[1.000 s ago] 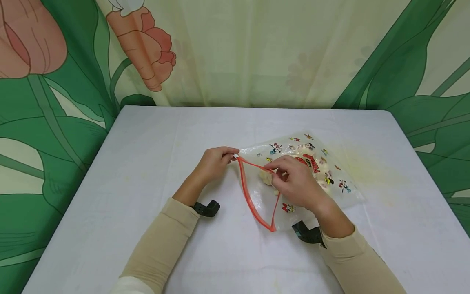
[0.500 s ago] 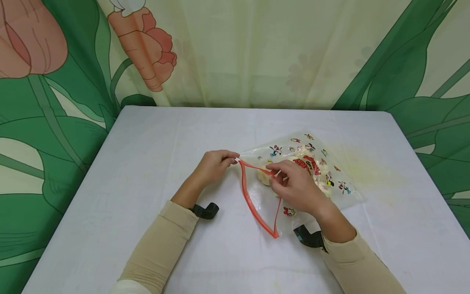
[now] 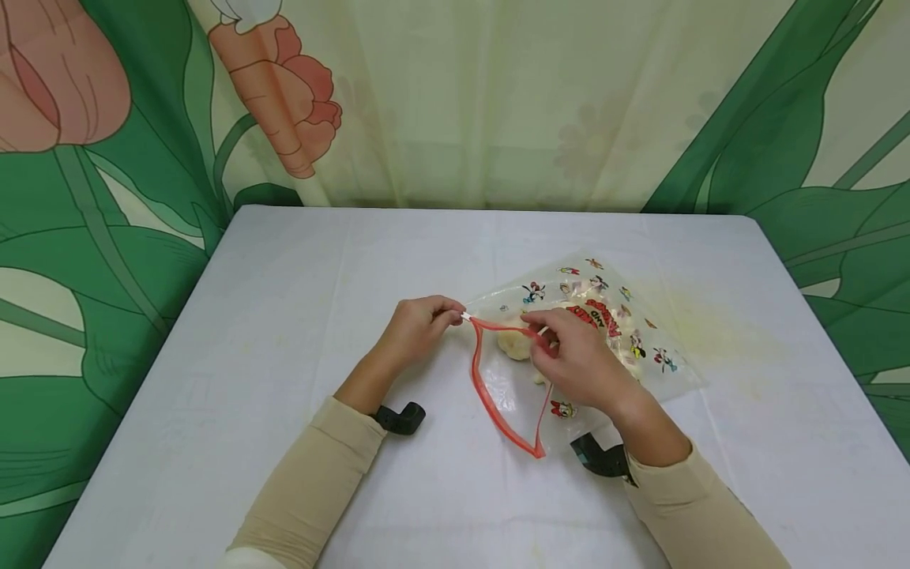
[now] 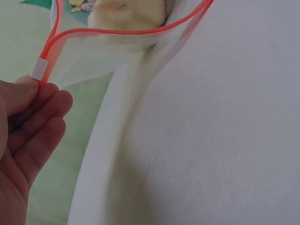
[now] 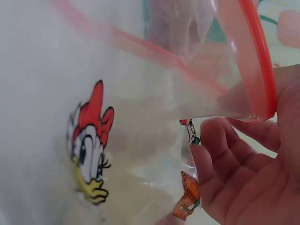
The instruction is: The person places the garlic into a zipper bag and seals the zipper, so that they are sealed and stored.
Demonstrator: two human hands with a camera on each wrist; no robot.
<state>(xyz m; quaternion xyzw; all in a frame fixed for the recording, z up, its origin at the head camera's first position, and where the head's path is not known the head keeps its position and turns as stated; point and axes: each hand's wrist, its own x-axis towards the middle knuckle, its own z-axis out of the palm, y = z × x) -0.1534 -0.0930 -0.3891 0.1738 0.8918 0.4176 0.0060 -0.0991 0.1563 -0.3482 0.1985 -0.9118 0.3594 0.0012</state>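
Observation:
A clear zip bag (image 3: 671, 383) printed with cartoon figures lies on the table, its red-edged mouth (image 3: 490, 407) spread apart and facing left. At the mouth's far corner my left hand (image 3: 415, 332) pinches the bag's end, right beside the white slider (image 4: 39, 69). My right hand (image 3: 579, 356) pinches the upper red edge between thumb and fingers, holding it up from the lower one. Pale, rounded, bread-like pieces (image 3: 513, 346) are inside the bag, partly hidden by the right hand and the print. The right wrist view shows a duck figure (image 5: 91, 145) on the film close up.
A white cloth covers the table (image 3: 284, 261). Behind it hangs a pale curtain (image 3: 498, 103) with green leaf and flower prints at both sides. Black camera mounts sit on the left wrist (image 3: 400, 419) and the right wrist (image 3: 599, 456).
My left hand has moved slightly down and right with the bag's corner. The right hand, still on the upper edge, has shifted a little right, and the mouth has moved with them.

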